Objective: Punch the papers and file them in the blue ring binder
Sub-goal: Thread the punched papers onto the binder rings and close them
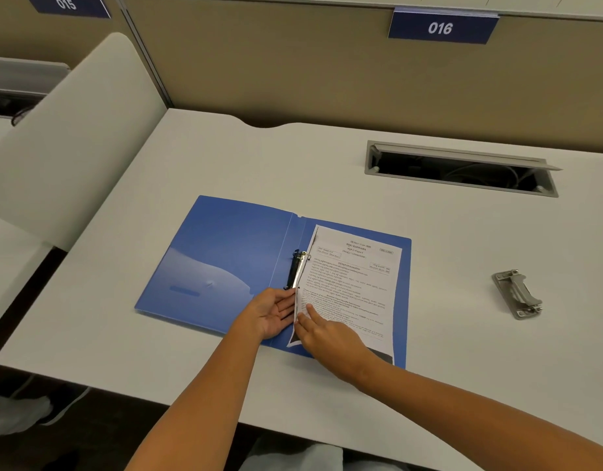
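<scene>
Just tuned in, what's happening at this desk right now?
A person is filing a printed paper into the open blue ring binder on the desk. The left hand is at the sheet's left edge by the ring mechanism, and the right hand lies on the lower part of the page. The sheet's upper part sits at the top ring. The hole punch sits untouched to the right.

1. I see the blue ring binder [225, 260] lying open on the white desk [327, 164], with the printed paper [354, 287] on its right half.
2. The left hand [273, 312] lies palm-up at the paper's left edge, just below the ring mechanism [297, 269].
3. The right hand [327, 338] presses straight fingers on the sheet (lower left part).
4. A grey hole punch [517, 294] sits well apart, to the right.
</scene>
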A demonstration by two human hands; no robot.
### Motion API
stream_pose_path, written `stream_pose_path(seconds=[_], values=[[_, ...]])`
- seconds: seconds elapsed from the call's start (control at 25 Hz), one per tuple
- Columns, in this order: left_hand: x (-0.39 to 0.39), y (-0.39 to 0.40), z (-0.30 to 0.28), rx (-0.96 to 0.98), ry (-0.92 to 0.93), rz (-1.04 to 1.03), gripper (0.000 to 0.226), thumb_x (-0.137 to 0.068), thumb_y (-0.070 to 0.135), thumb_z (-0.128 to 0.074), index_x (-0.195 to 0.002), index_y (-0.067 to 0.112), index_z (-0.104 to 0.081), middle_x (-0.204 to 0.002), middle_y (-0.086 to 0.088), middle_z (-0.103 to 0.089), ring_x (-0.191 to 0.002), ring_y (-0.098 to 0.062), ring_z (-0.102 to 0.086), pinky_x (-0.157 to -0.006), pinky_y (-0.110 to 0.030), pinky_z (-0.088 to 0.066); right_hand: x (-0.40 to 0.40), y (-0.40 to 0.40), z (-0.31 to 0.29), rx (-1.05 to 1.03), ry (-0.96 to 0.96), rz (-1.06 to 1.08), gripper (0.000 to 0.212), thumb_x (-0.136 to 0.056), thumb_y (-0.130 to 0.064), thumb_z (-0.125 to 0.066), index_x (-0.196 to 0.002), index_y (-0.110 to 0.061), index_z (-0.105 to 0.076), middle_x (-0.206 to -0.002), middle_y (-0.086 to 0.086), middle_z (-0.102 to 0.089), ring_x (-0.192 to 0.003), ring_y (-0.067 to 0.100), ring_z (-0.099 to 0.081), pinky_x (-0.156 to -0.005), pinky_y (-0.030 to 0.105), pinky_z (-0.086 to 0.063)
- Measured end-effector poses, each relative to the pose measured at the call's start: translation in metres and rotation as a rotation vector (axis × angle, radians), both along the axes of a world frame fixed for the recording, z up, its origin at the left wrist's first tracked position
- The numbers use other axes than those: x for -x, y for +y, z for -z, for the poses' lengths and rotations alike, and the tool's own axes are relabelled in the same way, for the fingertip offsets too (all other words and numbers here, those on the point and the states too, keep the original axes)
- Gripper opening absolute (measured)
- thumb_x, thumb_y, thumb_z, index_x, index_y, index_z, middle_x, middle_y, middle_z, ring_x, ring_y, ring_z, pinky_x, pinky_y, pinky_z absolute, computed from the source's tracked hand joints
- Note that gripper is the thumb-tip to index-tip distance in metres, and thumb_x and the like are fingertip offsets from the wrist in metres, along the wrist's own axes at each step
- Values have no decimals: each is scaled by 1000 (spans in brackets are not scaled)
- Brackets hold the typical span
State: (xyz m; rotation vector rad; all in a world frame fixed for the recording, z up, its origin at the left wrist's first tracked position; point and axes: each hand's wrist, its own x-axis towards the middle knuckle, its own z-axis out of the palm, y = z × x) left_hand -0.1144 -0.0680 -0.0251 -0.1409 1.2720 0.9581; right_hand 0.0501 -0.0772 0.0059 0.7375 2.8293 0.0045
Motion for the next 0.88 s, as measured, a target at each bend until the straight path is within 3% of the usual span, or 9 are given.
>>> stream_pose_path(seconds=[0.36,0.6,0.88], values=[[-3,2,-1,1,33,28,18,-96,14,-55,-106,3,-66,-90,-11,-76,-96,-26,-67,-78,-33,-54,5,-4,12,-118,56,-63,34,-61,-18,-86,-92,-9,-76,-95,9,-74,-100,25,-69,-42,25,-55],[-2,5,0,8,57,68,22,-97,19,-54,-109,4,-67,-97,-11,-75,-102,-26,-66,-94,-36,-51,9,-6,12,-159,57,-51,33,-63,-17,-85,-94,-9,-75,-95,10,-73,-102,26,-68,-45,26,-54],[-3,5,2,14,73,70,26,-97,23,-55,-113,5,-66,-102,-11,-74,-101,-26,-66,-86,-35,-54,9,-8,13,-161,81,-33,28,-65,-17,-83,-92,-11,-75,-93,8,-73,-101,27,-68,-48,27,-55]])
